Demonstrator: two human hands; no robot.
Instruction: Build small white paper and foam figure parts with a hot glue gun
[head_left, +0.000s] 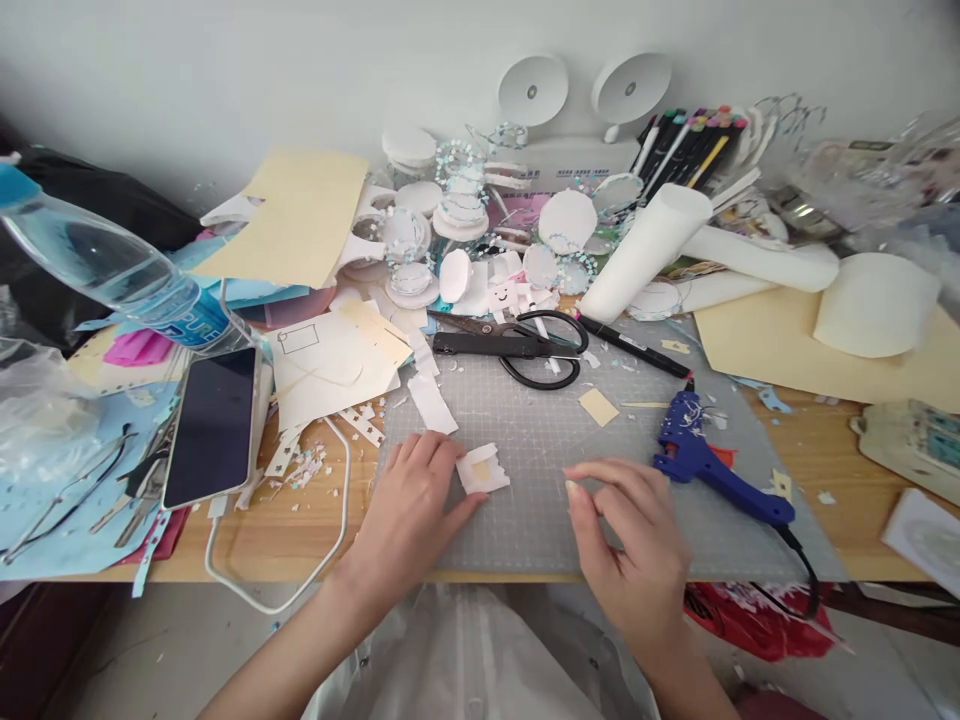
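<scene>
Clear, smooth plastic starts the left side: a bottle [124, 265] with a blue cap, leaning over crumpled paper and film. Next to it a phone [214, 430] lies tilted, its dark glass flat and glossy, and a thin white cable [346, 490] loops over the wood grain of the bench [300, 545]. White sheets [322, 375], one with a pencilled rectangle, spread below stiff cream card [296, 220] that has a curved cut edge.

The left hand [420, 480] lies with its grip loose, finger and thumb apart at the near edge of a small white paper piece [491, 480]. That piece sits flat on the grey gridded mat [525, 530], ragged at its sides, a cream patch [481, 467] in its middle. Beyond it are scissors [480, 325] with round black loops, crossed by a straight black tool [480, 345].

Farther right lies a flat cream square [598, 406]. The right hand [634, 520] has its fingertips drawn close to the thumb; whether that grip pinches anything I cannot tell. Smooth white cylinders [645, 250] rise behind a slim black marker [637, 348]. Wispy strands cling to a blue glue gun [724, 482].
</scene>
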